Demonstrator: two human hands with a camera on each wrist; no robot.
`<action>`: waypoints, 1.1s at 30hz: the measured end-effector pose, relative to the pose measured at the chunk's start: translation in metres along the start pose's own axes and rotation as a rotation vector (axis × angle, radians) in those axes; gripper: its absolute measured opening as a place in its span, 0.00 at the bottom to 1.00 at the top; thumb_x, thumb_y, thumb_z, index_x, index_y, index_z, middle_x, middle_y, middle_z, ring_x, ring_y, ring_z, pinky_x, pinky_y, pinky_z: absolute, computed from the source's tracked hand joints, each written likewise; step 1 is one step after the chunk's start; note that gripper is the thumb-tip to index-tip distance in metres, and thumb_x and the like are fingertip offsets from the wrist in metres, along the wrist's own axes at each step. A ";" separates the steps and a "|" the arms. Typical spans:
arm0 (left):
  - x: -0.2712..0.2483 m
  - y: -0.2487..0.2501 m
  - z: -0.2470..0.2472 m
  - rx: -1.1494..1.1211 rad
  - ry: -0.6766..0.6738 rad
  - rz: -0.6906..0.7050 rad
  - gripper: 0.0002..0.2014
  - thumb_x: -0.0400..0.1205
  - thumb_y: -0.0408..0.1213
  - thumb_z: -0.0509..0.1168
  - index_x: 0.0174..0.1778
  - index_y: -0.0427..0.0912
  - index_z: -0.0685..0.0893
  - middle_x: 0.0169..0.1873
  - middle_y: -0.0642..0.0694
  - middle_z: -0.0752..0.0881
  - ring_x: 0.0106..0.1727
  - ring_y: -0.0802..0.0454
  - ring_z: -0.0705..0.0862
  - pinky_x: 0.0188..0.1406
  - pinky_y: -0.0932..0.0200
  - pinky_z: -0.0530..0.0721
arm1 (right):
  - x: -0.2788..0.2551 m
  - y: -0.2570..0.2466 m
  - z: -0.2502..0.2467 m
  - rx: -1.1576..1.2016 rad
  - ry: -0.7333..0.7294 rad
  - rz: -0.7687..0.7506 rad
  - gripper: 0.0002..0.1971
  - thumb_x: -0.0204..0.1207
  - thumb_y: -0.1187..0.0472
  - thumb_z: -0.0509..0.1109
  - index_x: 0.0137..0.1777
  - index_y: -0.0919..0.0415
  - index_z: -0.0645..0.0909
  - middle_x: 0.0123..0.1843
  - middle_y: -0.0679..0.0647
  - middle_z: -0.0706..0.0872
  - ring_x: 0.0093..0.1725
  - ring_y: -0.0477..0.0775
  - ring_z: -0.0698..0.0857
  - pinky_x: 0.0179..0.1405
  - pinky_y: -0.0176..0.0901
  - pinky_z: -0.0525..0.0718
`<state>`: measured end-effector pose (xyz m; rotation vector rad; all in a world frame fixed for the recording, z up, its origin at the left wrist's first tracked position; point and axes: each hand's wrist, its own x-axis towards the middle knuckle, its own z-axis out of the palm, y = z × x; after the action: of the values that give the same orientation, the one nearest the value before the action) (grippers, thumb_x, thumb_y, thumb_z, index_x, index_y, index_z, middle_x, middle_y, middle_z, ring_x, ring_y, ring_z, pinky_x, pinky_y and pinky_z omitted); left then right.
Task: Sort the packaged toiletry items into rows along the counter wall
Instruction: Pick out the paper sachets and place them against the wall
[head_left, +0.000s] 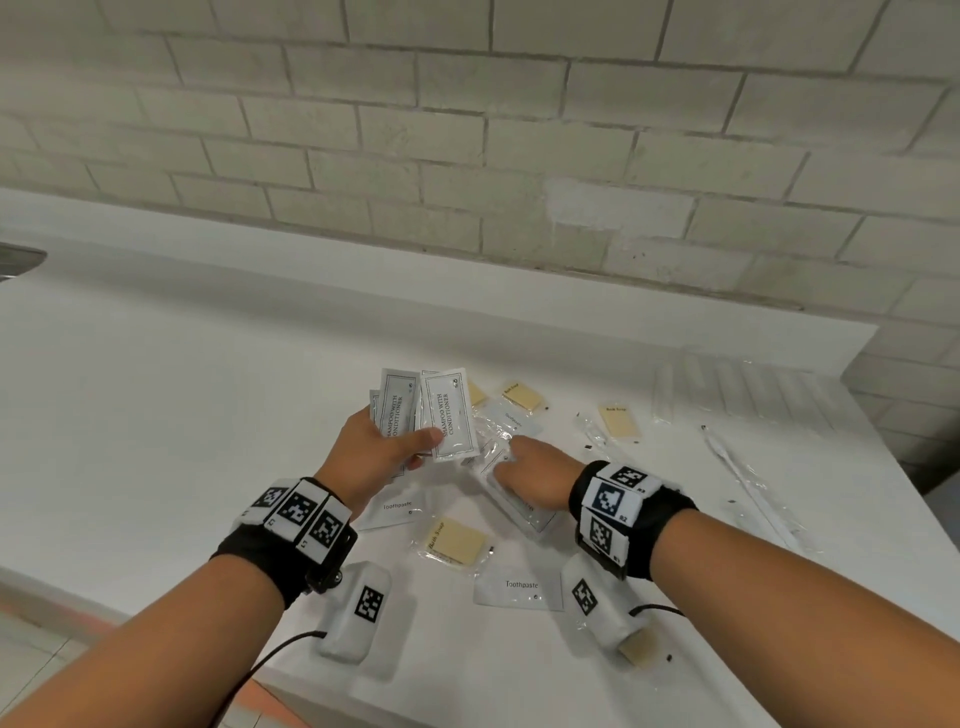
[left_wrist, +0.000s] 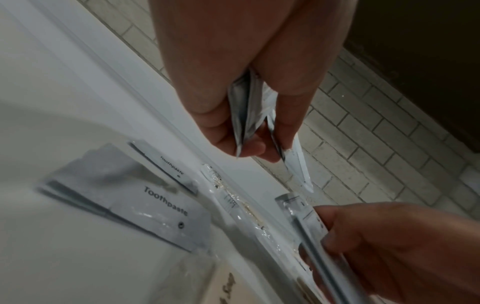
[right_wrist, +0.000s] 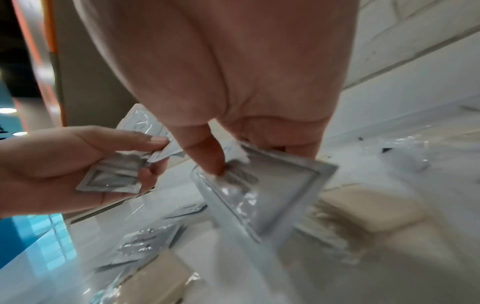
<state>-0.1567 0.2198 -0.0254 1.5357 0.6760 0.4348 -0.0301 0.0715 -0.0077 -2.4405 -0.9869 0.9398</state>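
Note:
My left hand (head_left: 415, 447) holds a fan of several white "Shampoo with Conditioner" sachets (head_left: 447, 415) upright above the white counter (head_left: 208, 395). The left wrist view shows these sachets (left_wrist: 248, 107) edge-on, pinched between the thumb and fingers. Just to the right, my right hand (head_left: 511, 462) reaches down into the pile. It pinches another white sachet (right_wrist: 275, 195) between the thumb and fingers, and one end is tilted up off the counter. My palm hides most of that sachet in the head view.
Toothpaste sachets (head_left: 519, 590) (head_left: 395, 506) and wrapped bath soaps (head_left: 457, 540) (head_left: 522, 396) (head_left: 618, 421) lie loose around my hands. A wrapped toothbrush (head_left: 748, 478) lies at the right, with clear-wrapped items (head_left: 737, 384) near the brick wall. A sink edge (head_left: 15, 260) shows far left.

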 end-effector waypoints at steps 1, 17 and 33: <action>0.000 0.001 0.003 -0.006 -0.010 -0.001 0.13 0.75 0.31 0.75 0.54 0.36 0.86 0.36 0.42 0.88 0.25 0.55 0.82 0.26 0.65 0.81 | 0.001 0.002 -0.002 0.068 0.036 0.036 0.06 0.82 0.59 0.55 0.43 0.57 0.65 0.36 0.47 0.67 0.33 0.44 0.67 0.30 0.37 0.64; 0.006 0.000 0.041 0.005 -0.157 -0.019 0.13 0.76 0.29 0.73 0.56 0.34 0.84 0.38 0.42 0.88 0.32 0.52 0.83 0.33 0.64 0.84 | 0.001 0.015 -0.026 0.663 0.314 0.088 0.10 0.78 0.67 0.52 0.36 0.57 0.64 0.36 0.50 0.67 0.32 0.48 0.67 0.30 0.40 0.64; 0.072 0.060 0.157 -0.043 -0.424 0.044 0.12 0.76 0.24 0.72 0.54 0.25 0.82 0.37 0.39 0.84 0.30 0.49 0.78 0.30 0.60 0.80 | 0.017 0.089 -0.104 0.834 0.541 0.124 0.19 0.73 0.57 0.62 0.60 0.68 0.76 0.47 0.60 0.85 0.41 0.56 0.82 0.41 0.45 0.79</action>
<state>0.0081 0.1480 0.0110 1.5397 0.3017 0.1451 0.0938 0.0143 0.0128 -1.8622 -0.1807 0.5100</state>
